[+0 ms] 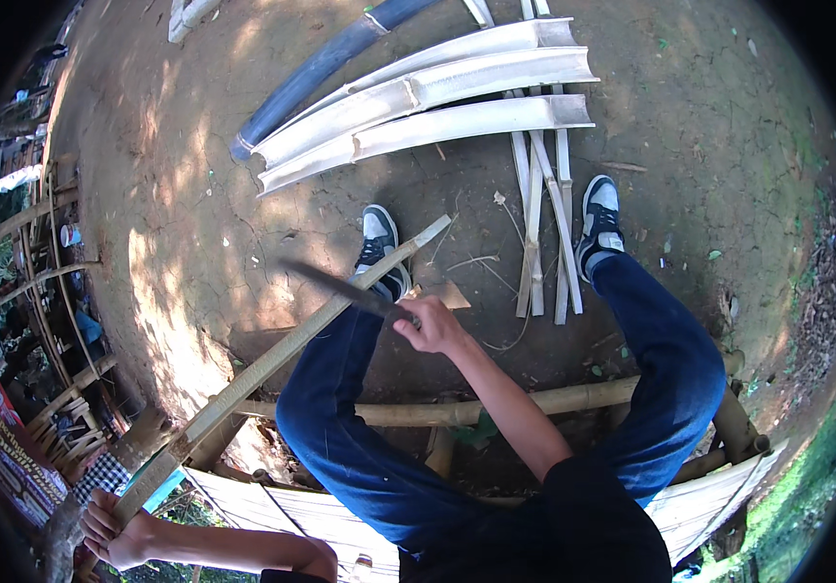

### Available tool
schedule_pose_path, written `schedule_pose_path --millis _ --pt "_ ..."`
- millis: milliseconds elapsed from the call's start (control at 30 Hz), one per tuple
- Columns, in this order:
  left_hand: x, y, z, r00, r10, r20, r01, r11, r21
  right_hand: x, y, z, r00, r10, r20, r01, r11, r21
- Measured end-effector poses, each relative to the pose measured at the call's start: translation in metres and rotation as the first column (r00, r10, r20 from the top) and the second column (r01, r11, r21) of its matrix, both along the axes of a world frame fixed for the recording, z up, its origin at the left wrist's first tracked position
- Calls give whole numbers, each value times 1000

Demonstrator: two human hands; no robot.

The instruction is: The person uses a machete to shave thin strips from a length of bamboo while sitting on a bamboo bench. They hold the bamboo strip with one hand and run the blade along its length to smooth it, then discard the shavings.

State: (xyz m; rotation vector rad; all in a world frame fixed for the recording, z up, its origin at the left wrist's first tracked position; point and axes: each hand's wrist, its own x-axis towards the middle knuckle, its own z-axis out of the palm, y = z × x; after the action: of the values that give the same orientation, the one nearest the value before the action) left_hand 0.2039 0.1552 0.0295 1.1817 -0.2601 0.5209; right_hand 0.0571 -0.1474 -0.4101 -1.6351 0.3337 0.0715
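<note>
An outdoor work yard: bare, sun-dappled soil (729,146), split bamboo (495,74) lying far ahead, a slatted bamboo bench (729,491) near, pole framing (19,227) at left, grass (806,486) at near right, a knife (335,285) beside a bamboo strip (274,360).

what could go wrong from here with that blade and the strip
The dark blade in the right hand crosses the bamboo strip and appears close to the left leg; a slip might cut the leg. Only the left hand grips the strip, near its lower end, so the far end could swing.
</note>
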Motion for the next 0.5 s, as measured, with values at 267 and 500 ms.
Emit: schedule_pose_path --millis 267,500 --pt "3 1 -31 961 276 23 -275 961 -11 -14 -31 -27 839 -109 -533 60 992 -109" --pt "12 -1 -21 967 251 -43 -251 968 11 6 -16 4 992 -5 129 4 1000 9"
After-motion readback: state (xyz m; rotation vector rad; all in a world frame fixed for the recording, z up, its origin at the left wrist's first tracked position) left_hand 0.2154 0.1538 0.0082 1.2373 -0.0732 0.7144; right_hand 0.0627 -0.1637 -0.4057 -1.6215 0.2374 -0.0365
